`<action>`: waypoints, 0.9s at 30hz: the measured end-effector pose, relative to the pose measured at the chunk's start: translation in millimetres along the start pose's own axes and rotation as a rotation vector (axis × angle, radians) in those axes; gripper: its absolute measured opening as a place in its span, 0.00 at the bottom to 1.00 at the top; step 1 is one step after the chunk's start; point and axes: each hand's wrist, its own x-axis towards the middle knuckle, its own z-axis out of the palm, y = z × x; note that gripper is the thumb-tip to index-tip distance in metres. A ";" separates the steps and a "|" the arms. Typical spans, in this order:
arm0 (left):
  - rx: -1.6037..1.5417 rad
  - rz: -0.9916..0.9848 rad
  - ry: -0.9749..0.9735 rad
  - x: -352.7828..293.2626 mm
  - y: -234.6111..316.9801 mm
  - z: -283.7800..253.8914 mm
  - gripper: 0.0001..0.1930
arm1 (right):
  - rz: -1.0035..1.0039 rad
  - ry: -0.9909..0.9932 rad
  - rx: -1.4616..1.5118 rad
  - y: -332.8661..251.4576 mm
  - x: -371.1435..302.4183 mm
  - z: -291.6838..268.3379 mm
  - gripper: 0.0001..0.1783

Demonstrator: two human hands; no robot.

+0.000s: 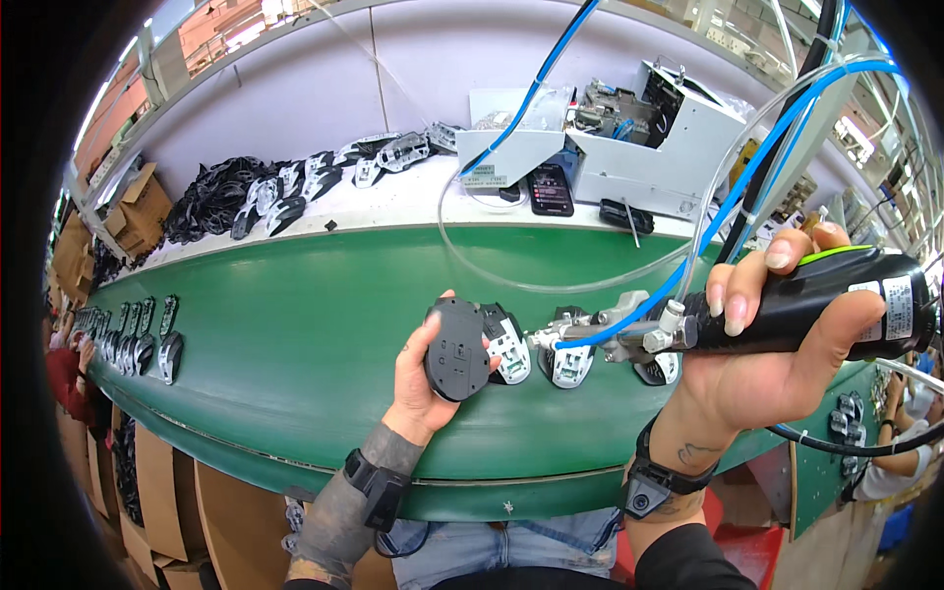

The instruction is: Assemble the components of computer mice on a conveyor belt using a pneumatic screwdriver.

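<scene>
The mouse and power screwdriver are black (the latter lime-striped), the conveyor green, the hose blue.

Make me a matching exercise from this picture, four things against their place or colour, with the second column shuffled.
Column one
1. Black oval casing
2. Black power tool
3. Phone
4. Long work surface

Column two
A. On the white shelf
B. In the right hand
C. Green
D. In the left hand

Pairs: 1-D, 2-B, 3-A, 4-C
</scene>
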 end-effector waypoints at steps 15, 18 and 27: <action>0.049 -0.169 -0.174 -8.7 -11.8 4.2 0.30 | 0.049 0.025 0.073 16.0 -9.3 13.9 0.33; 0.071 -0.184 -0.198 -9.3 -9.1 2.9 0.30 | -0.005 -0.069 0.130 17.5 -8.0 12.1 0.33; 0.042 -0.206 -0.241 -16.9 -7.6 3.5 0.30 | -0.032 -0.006 -0.009 12.6 -10.1 21.5 0.31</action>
